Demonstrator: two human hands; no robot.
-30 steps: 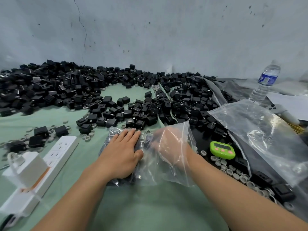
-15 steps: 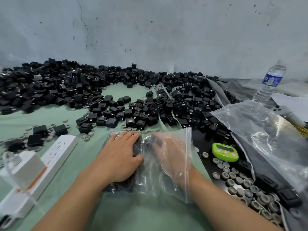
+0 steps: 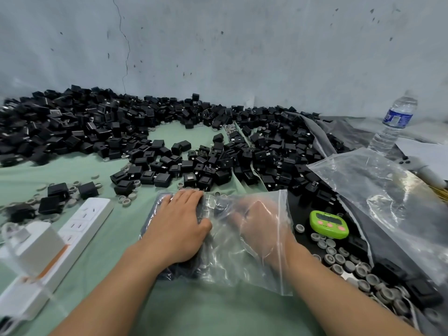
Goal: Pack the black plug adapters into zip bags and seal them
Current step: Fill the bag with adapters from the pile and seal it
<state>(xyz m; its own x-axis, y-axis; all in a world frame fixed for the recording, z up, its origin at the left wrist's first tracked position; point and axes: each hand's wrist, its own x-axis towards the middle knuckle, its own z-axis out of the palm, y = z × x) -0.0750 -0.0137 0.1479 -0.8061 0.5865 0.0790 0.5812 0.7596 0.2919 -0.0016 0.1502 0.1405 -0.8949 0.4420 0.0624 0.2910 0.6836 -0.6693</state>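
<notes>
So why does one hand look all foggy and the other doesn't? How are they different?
The left hand lies outside, flat on top of the zip bag; the right hand is inside it, seen through the plastic. The left hand's fingers are straight and clear; the right hand's are too blurred to tell. Both are at the same bag.

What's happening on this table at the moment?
A person is packing a clear zip bag on the green cloth. The left hand presses flat on the bag's left end, over black adapters already inside. The right hand reaches in through the open mouth and shows only blurred through the plastic, so its grip is unclear. The bag is not yet sealed. A big pile of loose adapters lies behind.
</notes>
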